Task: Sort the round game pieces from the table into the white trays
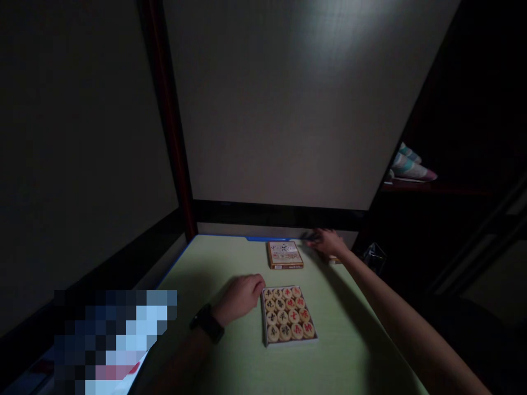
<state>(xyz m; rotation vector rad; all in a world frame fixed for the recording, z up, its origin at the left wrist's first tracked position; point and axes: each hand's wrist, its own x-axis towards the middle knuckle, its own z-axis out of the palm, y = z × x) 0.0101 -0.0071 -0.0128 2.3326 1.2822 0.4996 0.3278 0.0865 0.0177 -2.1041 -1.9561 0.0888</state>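
An open tray of round wooden chess pieces (289,316) with red and black characters lies on the pale green table (230,362). My left hand (241,297), a dark watch on its wrist, rests with curled fingers against the tray's left edge. Farther back lies the box lid (285,255), orange-edged with a pale printed top. My right hand (328,243) reaches past the lid to the table's far right corner. Its fingers close on a small dark thing I cannot make out.
Pale walls with a dark red post (171,137) close off the back and left of the table. A blue strip (263,238) runs along the table's far edge. Folded striped cloth (409,164) lies on a dark shelf at the right. The room is dim.
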